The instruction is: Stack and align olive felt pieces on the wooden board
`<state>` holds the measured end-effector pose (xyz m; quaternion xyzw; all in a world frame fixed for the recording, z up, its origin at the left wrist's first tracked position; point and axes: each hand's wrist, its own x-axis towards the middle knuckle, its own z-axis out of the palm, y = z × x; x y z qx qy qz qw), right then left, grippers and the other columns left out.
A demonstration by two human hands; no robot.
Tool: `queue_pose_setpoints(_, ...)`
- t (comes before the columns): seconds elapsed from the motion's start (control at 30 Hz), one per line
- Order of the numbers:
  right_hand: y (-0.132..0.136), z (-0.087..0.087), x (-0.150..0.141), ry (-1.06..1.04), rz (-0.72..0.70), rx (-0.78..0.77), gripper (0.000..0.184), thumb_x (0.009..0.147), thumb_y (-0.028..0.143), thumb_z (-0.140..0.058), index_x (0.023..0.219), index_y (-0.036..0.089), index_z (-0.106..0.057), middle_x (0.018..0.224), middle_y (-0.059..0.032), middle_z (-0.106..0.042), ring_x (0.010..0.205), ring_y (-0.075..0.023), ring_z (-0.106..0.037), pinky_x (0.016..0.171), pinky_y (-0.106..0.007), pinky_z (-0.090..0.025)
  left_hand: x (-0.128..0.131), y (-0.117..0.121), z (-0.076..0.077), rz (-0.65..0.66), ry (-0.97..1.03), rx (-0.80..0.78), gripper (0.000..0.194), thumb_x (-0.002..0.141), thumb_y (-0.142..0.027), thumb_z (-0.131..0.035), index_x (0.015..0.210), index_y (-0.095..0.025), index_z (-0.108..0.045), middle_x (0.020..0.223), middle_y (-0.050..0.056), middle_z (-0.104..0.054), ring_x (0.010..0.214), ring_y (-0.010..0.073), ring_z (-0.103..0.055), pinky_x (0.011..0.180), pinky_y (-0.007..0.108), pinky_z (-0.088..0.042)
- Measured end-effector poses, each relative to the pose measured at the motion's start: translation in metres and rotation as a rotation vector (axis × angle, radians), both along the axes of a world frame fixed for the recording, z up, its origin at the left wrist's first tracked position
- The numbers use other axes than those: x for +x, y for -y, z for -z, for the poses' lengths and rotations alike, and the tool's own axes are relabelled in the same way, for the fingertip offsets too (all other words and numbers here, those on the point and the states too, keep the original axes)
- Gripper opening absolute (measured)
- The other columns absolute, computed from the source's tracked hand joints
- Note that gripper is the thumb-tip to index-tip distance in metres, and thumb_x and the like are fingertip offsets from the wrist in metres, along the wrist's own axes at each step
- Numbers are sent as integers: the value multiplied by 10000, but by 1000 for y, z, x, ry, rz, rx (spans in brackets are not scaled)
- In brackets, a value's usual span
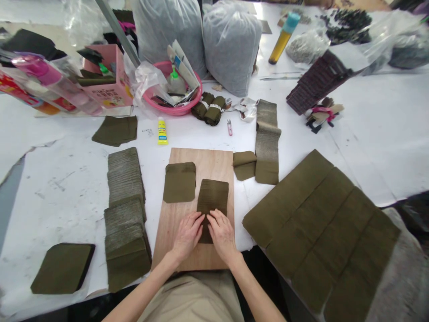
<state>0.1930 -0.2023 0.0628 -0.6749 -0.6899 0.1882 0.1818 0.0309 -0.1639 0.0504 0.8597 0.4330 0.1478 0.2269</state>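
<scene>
A fanned stack of olive-green fabric pieces (213,192) lies on a wooden board (201,163) in front of me. My left hand (190,230) holds the left part of the nearest fabric piece, fingers bent and close together. From the other side, my right hand (221,230) grips the same piece, its fingertips close to those of the left. The fingers cover part of the cloth, so a fold there cannot be made out. Left of the stack, a separate pile of cut-corner fabric pieces (179,183) rests on the board.
Fanned fabric stacks (125,179) and another pile (62,268) lie at left. Large olive panels (318,232) cover the right side. Behind the board are a yellow glue tube (162,132), pink thread snips (229,127), a fabric strip (267,138) and a pink basin (197,96).
</scene>
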Motion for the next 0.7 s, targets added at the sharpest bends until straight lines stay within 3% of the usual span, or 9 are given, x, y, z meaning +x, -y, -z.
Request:
queue_pose_setpoints(0.1,-21,6,-1,45,-6,19,490,910,187,-483,1392,150,-405,1433,-107,-430,1382,-228,-293,1100,-439,-343,7,-29,-4,-70,60,50,386,890,-119,-415,1252,-194,-526,1260,120,-565,1219,245,-489,1013,464,-434)
queue_pose_setpoints(0.2,-19,17,-6,90,-42,-7,590,897,247,-536,1434,125,-326,1485,-115,-351,1402,-247,-250,1126,-464,-292,9,-64,-1,-85,16,106,389,893,-106,-403,1252,-175,-537,1286,114,-564,1272,244,-447,1055,460,-399)
queue_pose_setpoints(0.3,-10,21,-11,103,-56,-30,627,892,279,-554,1445,123,-302,1497,-108,-329,1412,-238,-225,1140,-456,-268,7,-94,6,-19,-47,146,391,902,-110,-387,1256,-159,-547,1303,117,-563,1301,246,-424,1074,460,-372)
queue_pose_setpoints(0.4,-18,21,-12,112,-27,-25,659,891,305,-560,1455,119,-277,1504,-121,-309,1422,-234,-193,1147,-461,-250,10,-117,12,114,-107,176,397,917,-135,-382,1286,-152,-527,1354,120,-529,1321,241,-405,1104,462,-323)
queue_pose_setpoints(0.53,-23,24,-13,123,-7,-28,706,872,320,-591,1462,117,-260,1506,-130,-299,1420,-245,-195,1146,-470,-247,24,-138,13,304,-176,177,402,933,-202,-408,1326,-167,-488,1412,114,-472,1334,231,-392,1138,464,-247)
queue_pose_setpoints(0.7,-11,21,-15,107,-43,-38,720,869,338,-596,1465,126,-252,1496,-119,-327,1419,-235,-203,1147,-460,-254,28,-143,19,326,-169,166,413,950,-219,-380,1351,-158,-459,1422,108,-462,1343,227,-380,1147,464,-215)
